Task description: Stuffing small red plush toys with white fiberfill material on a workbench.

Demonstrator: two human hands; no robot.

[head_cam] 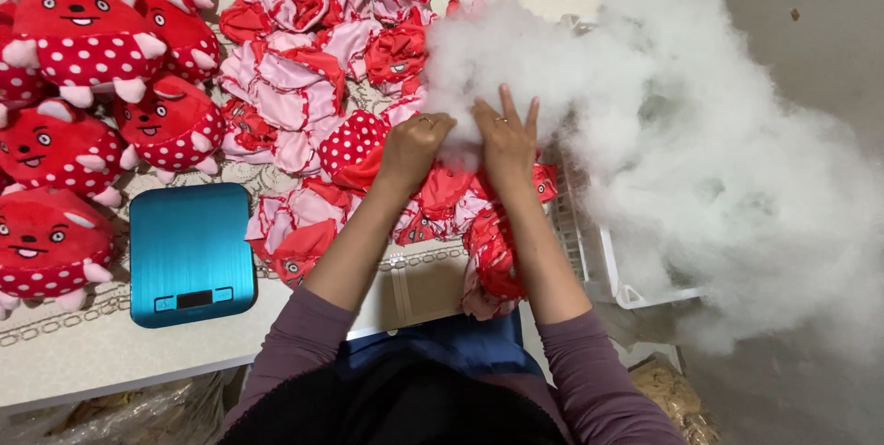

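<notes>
A big heap of white stuffing fluff [663, 114] spills over a white basket at the table's right. My left hand [414, 143] is closed on a tuft of that fluff at the heap's left edge. My right hand [506, 137] lies just beside it, fingers spread, pressing into the same fluff. Under both hands lies a pile of unstuffed red and pink toy skins [304, 86], some with white dots.
Several stuffed red plush toys [83, 68] with white dots fill the table's left. A teal kitchen scale [189, 252] sits near the front edge. The white basket [599, 261] stands at the right, with a brown bag [677, 399] on the floor below.
</notes>
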